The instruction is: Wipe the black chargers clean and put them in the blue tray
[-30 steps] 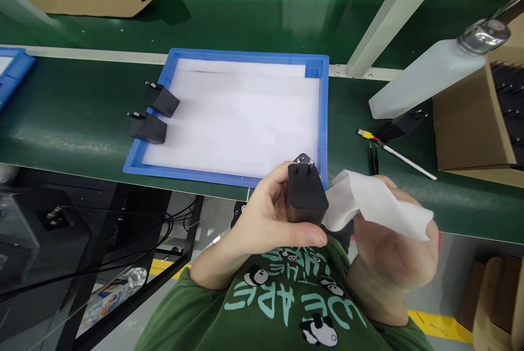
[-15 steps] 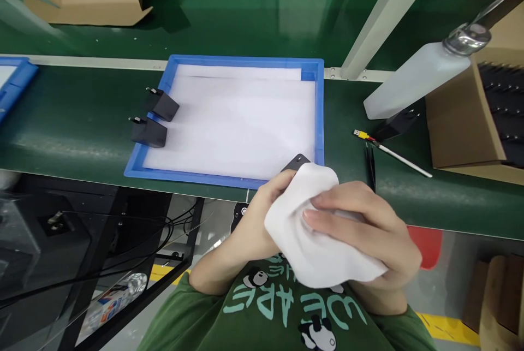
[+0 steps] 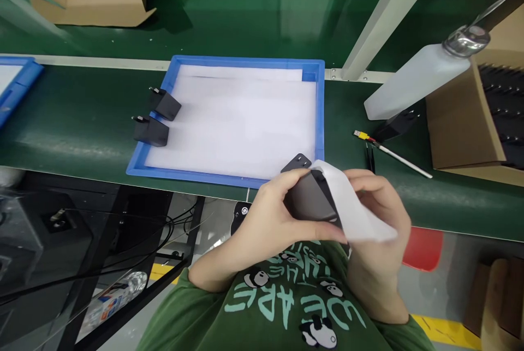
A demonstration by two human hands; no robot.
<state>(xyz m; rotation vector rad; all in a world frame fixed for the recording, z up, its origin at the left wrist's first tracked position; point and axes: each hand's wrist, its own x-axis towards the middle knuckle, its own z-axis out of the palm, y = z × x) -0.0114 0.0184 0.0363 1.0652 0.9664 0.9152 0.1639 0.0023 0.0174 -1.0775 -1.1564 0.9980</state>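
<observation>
My left hand (image 3: 266, 214) is closed around a black power adapter (image 3: 310, 198), thumb along its near side and fingers at its far side. My right hand (image 3: 382, 220) grips a white cloth (image 3: 347, 203), which lies against the adapter's right side. Some fingers of the right hand are hidden behind the cloth. Just beyond the left fingertips, a dark piece with small holes (image 3: 297, 162) shows at the tray's front edge, partly covered. Two more black plug adapters, a rear one (image 3: 165, 104) and a front one (image 3: 151, 131), rest on the tray's left rim.
A blue tray (image 3: 320, 116) lined with white sheet lies on the green bench. To its right are a spray bottle (image 3: 417, 81), another black adapter (image 3: 397, 124), a yellow-tipped cable (image 3: 403, 160), tweezers (image 3: 370, 157) and a cardboard box (image 3: 462, 122) of adapters.
The cloth has been drawn off the adapter's top toward the right, uncovering its dark face. My right hand has turned and shifted slightly, still gripping the cloth.
</observation>
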